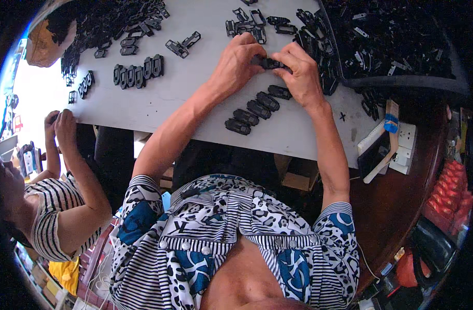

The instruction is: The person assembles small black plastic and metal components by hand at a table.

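Over the grey-white table [195,116], my left hand [240,61] and my right hand [300,73] meet at a small black plastic part [270,63]. Both pinch it between thumb and fingers, one at each end; the fingers cover much of it. Just below my hands lies a slanting row of several similar black oblong parts [257,109], the topmost beside my right wrist. Beyond my left fingers sit several open black plastic frames [241,26]. A loose heap of black pieces [311,31] spreads behind my right hand.
A large dark bin [401,81] full of small black pieces stands at the far right. More parts form a row [138,73] and a pile [112,26] on the left. A wooden-handled tool with blue tape [391,124] lies near a white power strip [405,147]. Another person [66,206] works at left.
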A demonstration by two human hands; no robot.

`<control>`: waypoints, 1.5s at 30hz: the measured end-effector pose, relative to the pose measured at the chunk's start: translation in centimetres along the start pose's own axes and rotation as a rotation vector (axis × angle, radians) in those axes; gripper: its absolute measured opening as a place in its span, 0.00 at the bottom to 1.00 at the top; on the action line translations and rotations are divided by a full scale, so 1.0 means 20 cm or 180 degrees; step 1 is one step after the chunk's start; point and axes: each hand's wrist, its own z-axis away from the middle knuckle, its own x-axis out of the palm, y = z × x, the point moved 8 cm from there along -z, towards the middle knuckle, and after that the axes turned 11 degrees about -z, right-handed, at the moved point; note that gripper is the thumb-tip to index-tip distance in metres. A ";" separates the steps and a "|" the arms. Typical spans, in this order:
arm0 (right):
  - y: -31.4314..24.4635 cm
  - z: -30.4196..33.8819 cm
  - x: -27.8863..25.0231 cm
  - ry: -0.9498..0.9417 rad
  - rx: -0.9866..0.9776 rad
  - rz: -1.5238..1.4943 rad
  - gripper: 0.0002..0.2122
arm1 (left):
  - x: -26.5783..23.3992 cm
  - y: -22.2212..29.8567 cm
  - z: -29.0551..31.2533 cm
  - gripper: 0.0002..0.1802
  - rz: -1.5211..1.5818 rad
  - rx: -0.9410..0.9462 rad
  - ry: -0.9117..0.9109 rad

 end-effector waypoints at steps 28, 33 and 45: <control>-0.07 0.08 -0.06 -0.0663 0.0079 0.0321 0.09 | -0.28 -0.12 -0.08 0.16 -0.1168 -0.0002 0.0725; 0.02 0.08 -0.28 0.0205 0.0526 0.0228 0.07 | -0.21 -0.20 -0.13 0.18 -0.1082 -0.0115 0.0406; 0.14 -0.23 -0.19 0.0351 0.0666 0.2185 0.08 | -0.24 -0.23 -0.13 0.17 -0.0797 -0.0211 0.0139</control>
